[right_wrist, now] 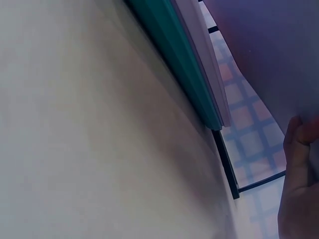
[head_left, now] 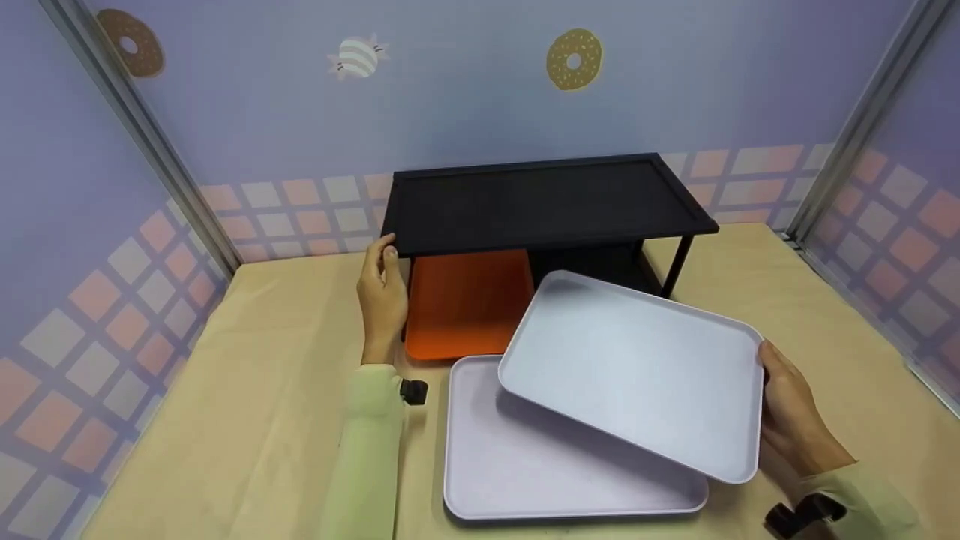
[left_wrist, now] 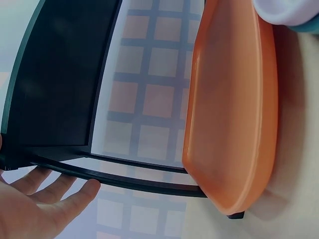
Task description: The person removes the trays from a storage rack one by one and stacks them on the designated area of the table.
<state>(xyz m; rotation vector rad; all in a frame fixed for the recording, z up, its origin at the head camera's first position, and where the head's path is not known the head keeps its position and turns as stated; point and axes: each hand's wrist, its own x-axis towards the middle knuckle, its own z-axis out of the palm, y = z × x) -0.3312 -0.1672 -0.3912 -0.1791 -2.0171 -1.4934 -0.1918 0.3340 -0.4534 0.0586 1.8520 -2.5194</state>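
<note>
My right hand (head_left: 787,409) grips the right edge of a pale lavender tray (head_left: 630,367) and holds it tilted above the table. In the right wrist view my fingers (right_wrist: 299,154) curl against that tray's underside (right_wrist: 269,50). A second lavender tray (head_left: 517,457) lies flat on the table beneath it. My left hand (head_left: 382,289) rests against the left end of a black shelf rack (head_left: 540,202), thumb at its corner. The left wrist view shows its straight fingers (left_wrist: 55,196) touching the rack's lower bar (left_wrist: 124,179). An orange tray (head_left: 465,300) lies under the rack.
A tan table (head_left: 247,390) is enclosed by purple walls with checked lower bands and metal corner posts (head_left: 142,127). The rack stands at the back middle on thin black legs (head_left: 677,264). Bare tabletop lies left of my left arm and right of the rack.
</note>
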